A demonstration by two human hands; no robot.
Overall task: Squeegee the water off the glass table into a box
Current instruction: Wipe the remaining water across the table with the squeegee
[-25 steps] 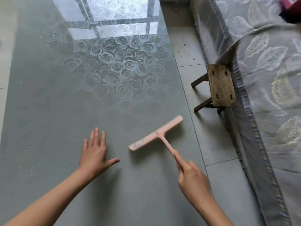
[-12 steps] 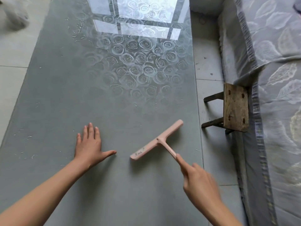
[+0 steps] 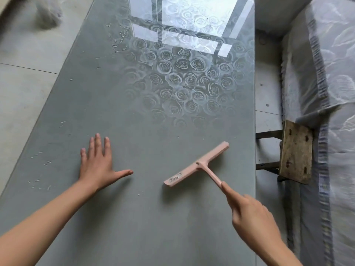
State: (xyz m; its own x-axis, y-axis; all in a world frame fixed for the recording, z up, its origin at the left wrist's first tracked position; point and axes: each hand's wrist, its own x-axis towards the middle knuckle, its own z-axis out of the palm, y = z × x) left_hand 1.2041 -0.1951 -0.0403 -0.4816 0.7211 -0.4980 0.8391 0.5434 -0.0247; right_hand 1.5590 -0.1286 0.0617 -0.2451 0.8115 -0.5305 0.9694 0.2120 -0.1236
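Note:
A pink squeegee point(image 3: 197, 164) lies with its blade on the grey glass table point(image 3: 134, 104), slanted from lower left to upper right, near the table's right edge. My right hand point(image 3: 247, 214) grips its handle, forefinger stretched along it. My left hand point(image 3: 98, 164) rests flat on the glass, fingers spread, left of the squeegee and apart from it. Small water drops point(image 3: 40, 169) dot the glass along the left edge and further back point(image 3: 117, 37). No box is in view.
A small wooden stool point(image 3: 295, 154) stands on the tiled floor right of the table, against a sofa under a grey leaf-patterned cover point(image 3: 330, 93). A whitish bag point(image 3: 48, 14) lies on the floor at the far left. A window reflects in the glass far end.
The view has shifted to the left, bringing the table's left edge and the floor into sight. Both hands and the squeegee keep nearly the same places on the glass.

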